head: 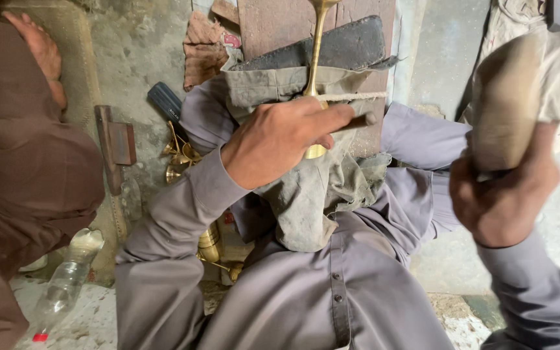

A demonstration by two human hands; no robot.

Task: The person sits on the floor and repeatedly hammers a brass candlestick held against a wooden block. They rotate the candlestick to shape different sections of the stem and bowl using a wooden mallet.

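Note:
My left hand (280,139) is closed around a slim brass stem (314,58) that stands upright over my lap, its flared end at the top edge. A short dark rod (360,120) sticks out past the fingers of that hand. Just above the hand, a pale cord (354,96) crosses the stem. My right hand (500,194) is raised at the right and grips a blurred wooden mallet (507,104). A grey-green cloth (312,194) is draped under the stem, over my grey-clad legs.
A dark flat pad (338,46) lies on a wooden board (273,26) behind the stem. Loose brass pieces (181,159), a dark-handled tool (163,100) and a metal bracket (115,144) lie at the left. A plastic bottle (66,279) lies on the floor. Another person in brown (27,168) sits at the far left.

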